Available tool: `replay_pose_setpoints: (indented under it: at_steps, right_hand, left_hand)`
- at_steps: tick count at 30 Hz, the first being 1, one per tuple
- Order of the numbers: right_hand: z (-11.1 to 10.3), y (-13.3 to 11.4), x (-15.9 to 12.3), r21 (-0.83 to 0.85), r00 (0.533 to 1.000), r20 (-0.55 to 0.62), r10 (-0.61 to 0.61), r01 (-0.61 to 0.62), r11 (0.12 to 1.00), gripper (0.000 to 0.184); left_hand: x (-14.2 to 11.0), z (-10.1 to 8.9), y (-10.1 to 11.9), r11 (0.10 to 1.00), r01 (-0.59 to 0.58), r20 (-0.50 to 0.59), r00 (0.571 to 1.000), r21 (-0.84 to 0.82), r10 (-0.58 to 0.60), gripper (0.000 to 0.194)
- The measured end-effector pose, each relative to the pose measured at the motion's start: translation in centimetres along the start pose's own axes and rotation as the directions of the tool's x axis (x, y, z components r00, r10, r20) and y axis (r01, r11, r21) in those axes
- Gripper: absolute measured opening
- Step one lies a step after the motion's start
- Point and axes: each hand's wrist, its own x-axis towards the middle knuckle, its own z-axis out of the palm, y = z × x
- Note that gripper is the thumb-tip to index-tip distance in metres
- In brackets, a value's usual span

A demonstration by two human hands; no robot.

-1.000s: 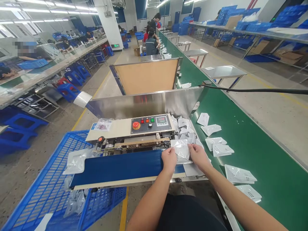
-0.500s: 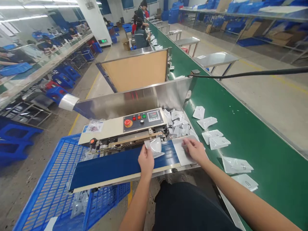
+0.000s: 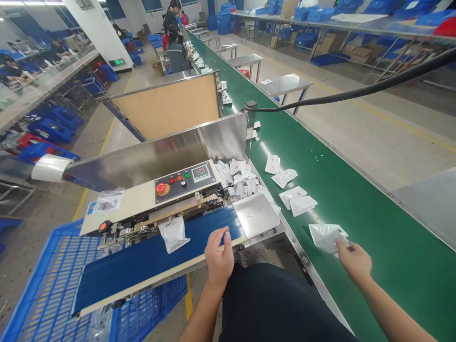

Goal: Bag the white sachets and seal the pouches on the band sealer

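My left hand (image 3: 219, 256) is over the front edge of the blue belt (image 3: 142, 259) of a sealing machine, with its thumb apart from the fingers and nothing held. Left of it, a white plastic pouch (image 3: 174, 234) lies on that belt, its upper edge at the sealing rail. My right hand (image 3: 355, 260) reaches over the green conveyor (image 3: 384, 237), fingertips pinched on a white pouch (image 3: 332, 241), slightly blurred. Another pouch (image 3: 318, 232) lies directly behind and partly under it. Several more pouches (image 3: 302, 205) rest farther up the conveyor.
A metal plate (image 3: 254, 216) adjoins the belt's right end, beside a heap of pouches (image 3: 242, 178). The control panel (image 3: 187, 180) stands behind the belt. A blue crate (image 3: 46, 266) sits below left. A black cable (image 3: 338, 99) crosses above the conveyor. A co-worker (image 3: 176, 54) sits far ahead.
My left hand has let go of its pouch, which now rides farther left on the blue belt. My right hand has left the metal plate and reached right to the conveyor pouches. The view has shifted right.
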Motion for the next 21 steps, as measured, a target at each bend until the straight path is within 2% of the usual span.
replay_pose_setpoints:
  at_steps: [2,4,5,7,9,11,13,15,18,20,21]
  right_hand:
    - [-1.0,-4.2,-1.5,0.109,0.998,0.025,-0.064,0.061,0.992,0.056]
    - [-1.8,-9.0,-3.5,0.224,0.966,0.043,-0.255,0.240,0.945,0.064]
    - [-2.0,-11.5,-4.7,0.289,0.930,0.083,-0.359,0.322,0.901,0.065]
    - [-2.1,-15.9,-7.0,0.423,0.826,0.203,-0.527,0.411,0.808,0.063]
    - [-1.6,-19.3,-9.0,0.554,0.705,0.357,-0.613,0.369,0.746,0.061]
    - [-0.8,-21.4,-10.2,0.680,0.594,0.480,-0.645,0.212,0.702,0.062]
    - [0.1,-22.3,-10.8,0.748,0.506,0.560,-0.655,0.030,0.663,0.064]
    - [1.0,-22.7,-11.0,0.741,0.434,0.614,-0.659,-0.029,0.671,0.062]
    - [2.7,-23.0,-11.3,0.675,0.381,0.655,-0.653,0.095,0.732,0.057]
    - [4.1,-23.6,-11.5,0.642,0.413,0.654,-0.634,0.140,0.754,0.056]
    - [4.9,-24.0,-11.6,0.624,0.451,0.656,-0.605,0.126,0.771,0.055]
  left_hand:
    - [0.6,2.0,1.2,0.997,-0.067,0.081,0.994,-0.044,0.071,0.034]
    - [1.2,4.2,2.6,0.988,-0.124,0.169,0.976,-0.088,0.137,0.034]
    - [1.5,5.3,3.3,0.983,-0.146,0.206,0.964,-0.115,0.167,0.036]
    - [2.2,7.0,4.6,0.969,-0.160,0.265,0.942,-0.188,0.207,0.040]
    - [2.8,7.9,5.5,0.960,-0.109,0.303,0.934,-0.258,0.187,0.040]
    - [3.2,8.0,5.6,0.959,-0.007,0.300,0.949,-0.283,0.095,0.042]
    - [3.1,7.4,4.9,0.952,0.114,0.248,0.968,-0.285,-0.041,0.050]
    - [2.7,6.8,3.9,0.928,0.205,0.194,0.970,-0.311,-0.149,0.056]
    - [2.2,6.2,2.1,0.880,0.275,0.179,0.959,-0.387,-0.221,0.054]
    - [2.7,6.2,1.0,0.846,0.328,0.164,0.944,-0.420,-0.285,0.053]
    - [3.3,6.3,0.4,0.812,0.386,0.150,0.922,-0.438,-0.358,0.052]
